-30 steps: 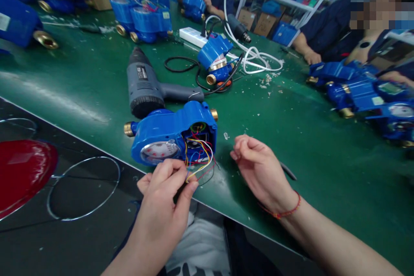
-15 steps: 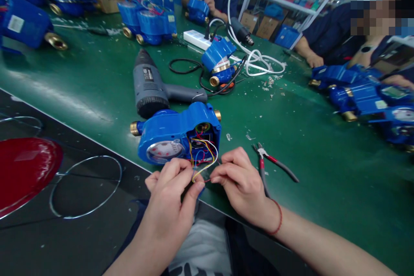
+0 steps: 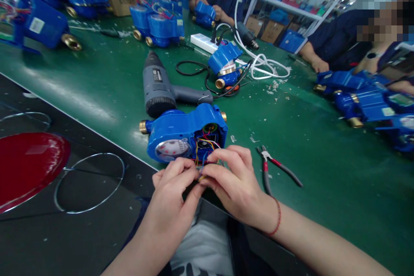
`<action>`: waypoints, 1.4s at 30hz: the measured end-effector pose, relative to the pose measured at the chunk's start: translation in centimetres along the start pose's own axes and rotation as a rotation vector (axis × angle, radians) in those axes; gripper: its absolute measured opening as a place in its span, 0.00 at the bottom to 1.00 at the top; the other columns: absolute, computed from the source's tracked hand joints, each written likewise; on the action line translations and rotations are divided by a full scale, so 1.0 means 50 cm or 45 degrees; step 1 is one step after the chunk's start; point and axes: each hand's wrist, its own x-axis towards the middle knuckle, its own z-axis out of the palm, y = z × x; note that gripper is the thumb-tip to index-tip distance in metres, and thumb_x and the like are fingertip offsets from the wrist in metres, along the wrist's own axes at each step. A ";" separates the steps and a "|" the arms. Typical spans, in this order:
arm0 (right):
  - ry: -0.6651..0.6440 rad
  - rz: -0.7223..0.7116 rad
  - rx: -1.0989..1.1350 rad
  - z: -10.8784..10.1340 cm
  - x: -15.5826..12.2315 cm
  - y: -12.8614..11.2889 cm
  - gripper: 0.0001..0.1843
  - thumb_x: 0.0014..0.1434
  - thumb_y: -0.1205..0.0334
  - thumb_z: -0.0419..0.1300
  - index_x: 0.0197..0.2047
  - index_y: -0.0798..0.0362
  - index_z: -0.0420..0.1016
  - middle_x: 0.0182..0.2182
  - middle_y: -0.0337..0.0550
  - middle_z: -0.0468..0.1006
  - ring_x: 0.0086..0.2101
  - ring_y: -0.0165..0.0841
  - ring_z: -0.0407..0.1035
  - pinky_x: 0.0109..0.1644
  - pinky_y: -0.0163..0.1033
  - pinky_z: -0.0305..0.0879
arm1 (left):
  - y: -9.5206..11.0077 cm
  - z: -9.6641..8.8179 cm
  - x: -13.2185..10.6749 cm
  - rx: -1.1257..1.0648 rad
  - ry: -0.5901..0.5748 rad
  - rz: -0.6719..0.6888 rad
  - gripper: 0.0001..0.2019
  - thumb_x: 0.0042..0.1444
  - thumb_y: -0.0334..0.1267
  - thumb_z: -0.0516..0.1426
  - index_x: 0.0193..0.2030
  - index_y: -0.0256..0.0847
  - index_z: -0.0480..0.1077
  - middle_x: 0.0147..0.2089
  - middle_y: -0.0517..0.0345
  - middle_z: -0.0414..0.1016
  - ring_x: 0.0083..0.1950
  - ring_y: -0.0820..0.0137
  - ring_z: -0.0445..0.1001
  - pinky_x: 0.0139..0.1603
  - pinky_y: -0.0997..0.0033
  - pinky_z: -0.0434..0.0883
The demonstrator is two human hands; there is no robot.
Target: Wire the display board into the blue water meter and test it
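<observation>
A blue water meter (image 3: pixel 181 133) lies at the near edge of the green table, its wiring compartment open on the right side. Thin coloured wires (image 3: pixel 198 155) come out of that compartment toward me. My left hand (image 3: pixel 176 189) is closed in a pinch on wires in front of the meter. Pressed up against it, my right hand (image 3: pixel 236 181) pinches the wires too, with a bit of yellow showing between the fingertips. The wire ends are hidden by my fingers. Cutting pliers (image 3: pixel 265 159) with red and black handles lie open to the right of my right hand.
Behind the meter rests a grey heat gun (image 3: pixel 158 86). Another blue meter (image 3: pixel 224 62), black cable and a white power strip (image 3: pixel 203 43) stand farther back. More meters (image 3: pixel 365 95) sit at right beside a co-worker. A red stool (image 3: pixel 32 168) is at lower left.
My right hand has moved left until its fingertips meet those of my left hand at the wires. The whole view has shifted slightly, with things appearing farther right.
</observation>
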 end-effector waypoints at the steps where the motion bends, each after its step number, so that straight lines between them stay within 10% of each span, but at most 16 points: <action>1: -0.022 0.069 0.091 0.004 0.003 0.001 0.03 0.61 0.72 0.60 0.37 0.57 0.75 0.38 0.46 0.77 0.42 0.37 0.63 0.47 0.45 0.60 | -0.001 0.000 -0.001 -0.004 0.008 0.015 0.07 0.58 0.29 0.56 0.33 0.43 0.75 0.39 0.58 0.73 0.43 0.63 0.72 0.42 0.60 0.63; 10: 0.096 0.929 0.895 -0.002 -0.015 0.021 0.07 0.56 0.70 0.63 0.29 0.49 0.80 0.30 0.39 0.78 0.37 0.34 0.68 0.44 0.42 0.60 | 0.004 0.000 0.012 -0.012 0.003 0.017 0.08 0.57 0.30 0.58 0.32 0.46 0.78 0.34 0.64 0.78 0.37 0.67 0.75 0.38 0.62 0.60; 17: 0.194 1.150 1.000 0.003 -0.017 0.029 0.05 0.54 0.65 0.63 0.27 0.52 0.78 0.28 0.40 0.76 0.31 0.31 0.68 0.36 0.38 0.61 | 0.017 -0.001 0.026 -0.142 -0.092 -0.065 0.09 0.57 0.32 0.57 0.32 0.44 0.78 0.30 0.61 0.75 0.34 0.67 0.73 0.36 0.63 0.61; 22: 0.372 1.107 0.891 -0.031 -0.005 0.042 0.08 0.61 0.63 0.59 0.30 0.50 0.76 0.25 0.37 0.74 0.27 0.29 0.64 0.33 0.37 0.59 | 0.009 0.000 0.025 -0.109 -0.045 -0.103 0.08 0.54 0.32 0.57 0.30 0.43 0.78 0.29 0.59 0.74 0.33 0.66 0.73 0.36 0.63 0.61; 29: -0.210 0.080 -0.010 -0.036 -0.003 0.009 0.04 0.61 0.71 0.60 0.38 0.54 0.75 0.40 0.42 0.80 0.42 0.37 0.63 0.48 0.46 0.56 | 0.009 0.004 0.014 -0.107 -0.014 -0.045 0.08 0.56 0.32 0.56 0.30 0.42 0.76 0.30 0.60 0.72 0.34 0.65 0.72 0.36 0.62 0.62; 42: 0.423 0.853 0.719 -0.032 0.003 0.058 0.09 0.59 0.71 0.59 0.32 0.48 0.76 0.29 0.35 0.76 0.32 0.30 0.68 0.38 0.38 0.63 | -0.004 0.000 0.002 0.021 -0.021 -0.026 0.08 0.59 0.34 0.56 0.32 0.45 0.76 0.31 0.60 0.75 0.36 0.66 0.74 0.36 0.64 0.63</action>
